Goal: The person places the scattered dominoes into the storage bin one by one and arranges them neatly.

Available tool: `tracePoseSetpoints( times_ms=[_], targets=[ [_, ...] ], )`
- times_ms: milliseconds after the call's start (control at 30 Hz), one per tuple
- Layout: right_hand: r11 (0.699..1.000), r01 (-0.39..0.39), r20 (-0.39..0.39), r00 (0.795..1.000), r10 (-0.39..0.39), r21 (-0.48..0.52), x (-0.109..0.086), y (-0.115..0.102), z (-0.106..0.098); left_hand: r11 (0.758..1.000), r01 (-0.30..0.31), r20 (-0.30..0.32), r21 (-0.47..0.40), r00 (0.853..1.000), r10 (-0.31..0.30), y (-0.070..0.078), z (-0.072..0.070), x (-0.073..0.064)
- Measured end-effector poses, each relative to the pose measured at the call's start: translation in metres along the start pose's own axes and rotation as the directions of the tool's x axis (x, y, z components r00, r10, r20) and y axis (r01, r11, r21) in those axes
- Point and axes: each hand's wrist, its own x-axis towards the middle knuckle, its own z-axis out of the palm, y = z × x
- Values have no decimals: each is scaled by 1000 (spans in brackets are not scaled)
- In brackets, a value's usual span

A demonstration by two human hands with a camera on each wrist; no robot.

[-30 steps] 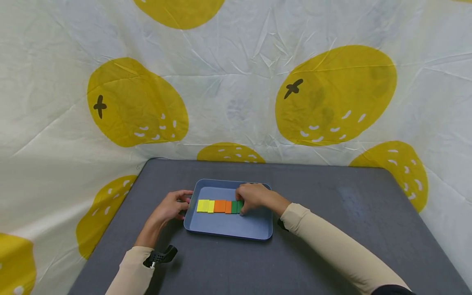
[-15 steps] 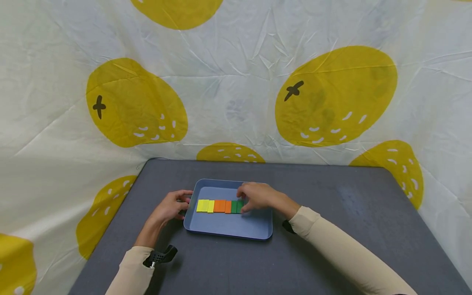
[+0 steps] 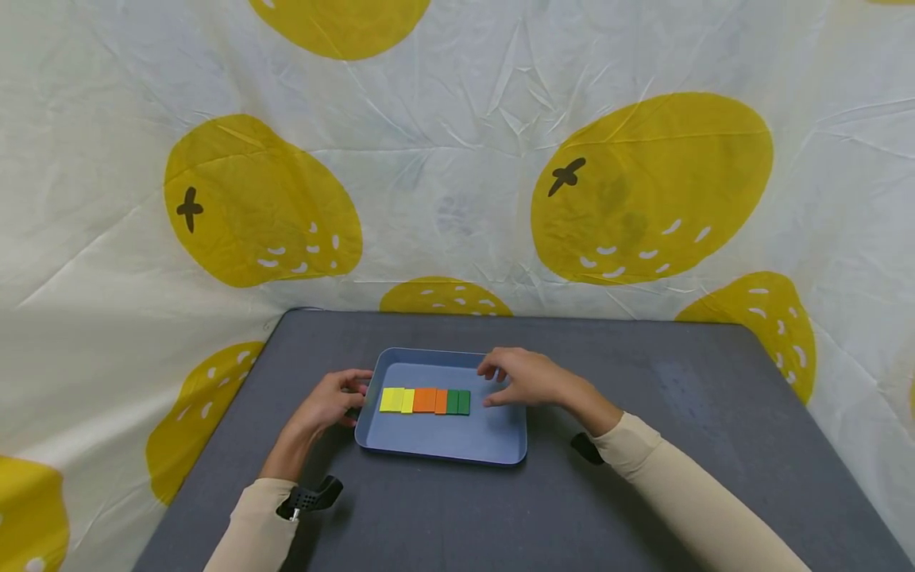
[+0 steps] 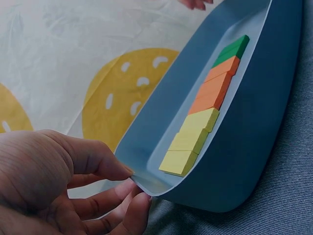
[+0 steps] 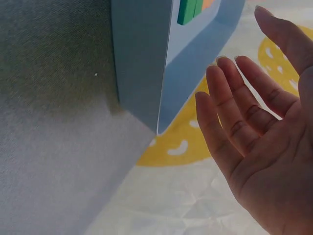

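Observation:
A blue tray (image 3: 443,442) lies on the table, holding one straight row of small flat blocks. From left to right the row runs from yellow blocks (image 3: 391,400) through orange blocks (image 3: 425,400) to green blocks (image 3: 458,402). At the tray's left end, my left hand (image 3: 327,403) pinches the rim; the left wrist view has the thumb over the edge and curled fingers against the outer wall. My right hand (image 3: 530,378) hovers above the tray's right side, apart from the green end. Its fingers (image 5: 225,98) are spread and relaxed, with nothing in them.
Dark grey cloth covers the table (image 3: 615,477) under the tray. A white sheet (image 3: 443,183) printed with large yellow fruit hangs behind it and along the left side. A black strap (image 3: 314,497) is on the left wrist.
My right hand has let go of the row's green end and moved right and up, its fingers opening. The green blocks are now fully visible. The left hand stays at the tray's rim.

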Motion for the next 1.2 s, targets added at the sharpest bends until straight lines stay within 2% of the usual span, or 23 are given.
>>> tracePoseSetpoints(
  times_ms=[433,733,1200],
  targets=[
    [1000,17,-71,997,-16,17,-31,11,-8,1000,5,0,-16,1000,-5,-1,1,0],
    [997,59,-104,993,-54,45,-53,25,-7,1000,-23,-2,-21,1000,23,-2,0,1],
    [995,42,-128,991,-31,89,-86,45,-6,1000,-17,-3,-17,1000,17,-3,0,0]
  ],
)
